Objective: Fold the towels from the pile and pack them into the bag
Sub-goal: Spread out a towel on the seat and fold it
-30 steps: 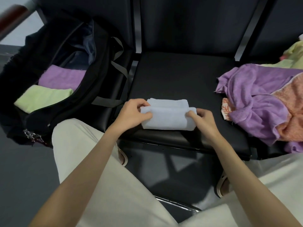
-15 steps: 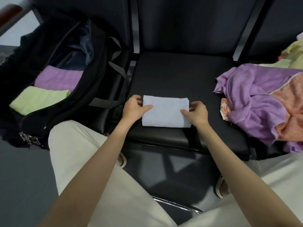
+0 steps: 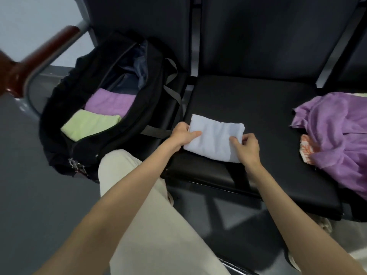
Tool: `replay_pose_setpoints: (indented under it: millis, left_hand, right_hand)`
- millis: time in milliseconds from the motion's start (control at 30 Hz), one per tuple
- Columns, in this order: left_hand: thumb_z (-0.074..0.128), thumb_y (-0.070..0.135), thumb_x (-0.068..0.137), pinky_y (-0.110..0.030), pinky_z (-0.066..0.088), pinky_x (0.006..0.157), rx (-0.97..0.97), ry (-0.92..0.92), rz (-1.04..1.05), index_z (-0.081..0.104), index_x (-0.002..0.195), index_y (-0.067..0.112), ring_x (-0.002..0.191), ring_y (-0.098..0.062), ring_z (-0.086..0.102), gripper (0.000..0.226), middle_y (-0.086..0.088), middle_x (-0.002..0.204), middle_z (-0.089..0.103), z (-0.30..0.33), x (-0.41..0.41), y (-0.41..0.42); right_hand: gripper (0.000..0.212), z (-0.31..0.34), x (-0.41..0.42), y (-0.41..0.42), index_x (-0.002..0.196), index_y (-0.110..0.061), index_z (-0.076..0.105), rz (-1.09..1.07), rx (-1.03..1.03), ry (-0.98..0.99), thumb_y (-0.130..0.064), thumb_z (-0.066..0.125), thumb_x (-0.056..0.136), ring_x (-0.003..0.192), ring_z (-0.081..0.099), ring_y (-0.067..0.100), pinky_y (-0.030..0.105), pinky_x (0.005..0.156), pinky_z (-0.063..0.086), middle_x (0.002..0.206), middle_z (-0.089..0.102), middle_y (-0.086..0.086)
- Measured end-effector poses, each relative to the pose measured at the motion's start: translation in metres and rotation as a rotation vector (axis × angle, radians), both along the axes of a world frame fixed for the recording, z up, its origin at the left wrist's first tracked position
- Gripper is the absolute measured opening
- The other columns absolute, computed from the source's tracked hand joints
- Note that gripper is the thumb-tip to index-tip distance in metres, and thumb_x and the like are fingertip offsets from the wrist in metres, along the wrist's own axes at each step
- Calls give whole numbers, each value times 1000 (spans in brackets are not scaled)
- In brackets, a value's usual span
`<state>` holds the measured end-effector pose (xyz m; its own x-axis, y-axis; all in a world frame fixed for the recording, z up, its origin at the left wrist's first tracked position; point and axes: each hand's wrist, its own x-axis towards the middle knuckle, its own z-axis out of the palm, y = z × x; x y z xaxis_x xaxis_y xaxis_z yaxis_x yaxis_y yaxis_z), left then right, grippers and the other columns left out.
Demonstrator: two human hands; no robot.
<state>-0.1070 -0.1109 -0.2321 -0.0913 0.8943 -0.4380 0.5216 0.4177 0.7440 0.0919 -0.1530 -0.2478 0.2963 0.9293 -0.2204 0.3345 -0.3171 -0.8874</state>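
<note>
A folded pale blue towel (image 3: 215,136) lies on the black seat (image 3: 258,108) near its front left corner. My left hand (image 3: 183,134) grips the towel's left end, thumb on top. My right hand (image 3: 247,145) pinches its right front part. To the left, an open black bag (image 3: 83,147) stands on the neighbouring seat, with a folded purple towel (image 3: 110,102) and a folded light green towel (image 3: 89,124) inside. A pile of unfolded towels, mostly purple (image 3: 337,135), lies on the seat at the right.
A wooden armrest on a metal tube (image 3: 35,62) stands left of the bag. The bag's grey straps (image 3: 172,92) hang over the gap between the seats. My light-trousered knee (image 3: 129,175) is just below the bag. Dark seat backs rise behind.
The top fold was laid flat, then both hands closed on the towel's ends and it tilted slightly. The view has swung left, showing more of the bag and armrest.
</note>
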Motion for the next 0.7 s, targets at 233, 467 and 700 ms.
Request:
replay_pose_setpoints:
  millis: [233, 467, 700]
  left_hand:
    - [66, 28, 88, -29, 34, 74, 305, 301, 135, 50, 111, 3, 102, -26, 52, 37, -8, 107, 51, 56, -128, 45]
    - [70, 27, 85, -29, 26, 65, 416, 525, 157, 43, 91, 9, 82, -19, 43, 33, -2, 85, 46, 94, -264, 86]
    - [70, 24, 86, -29, 29, 68, 367, 570, 209, 42, 90, 8, 82, -20, 43, 33, 0, 79, 44, 61, -335, 110]
  right_hand:
    - [24, 47, -132, 51, 95, -9, 50, 118, 97, 287, -20, 69, 85, 71, 55, 8, 19, 62, 47, 81, 55, -2]
    - [26, 77, -260, 117, 93, -10, 48, 296, 93, 259, -12, 71, 82, 88, 58, 17, 25, 74, 48, 98, 59, 6]
    - [29, 47, -337, 163, 100, -1, 58, 412, 69, 10, -16, 71, 80, 96, 60, 22, 27, 75, 48, 104, 61, 10]
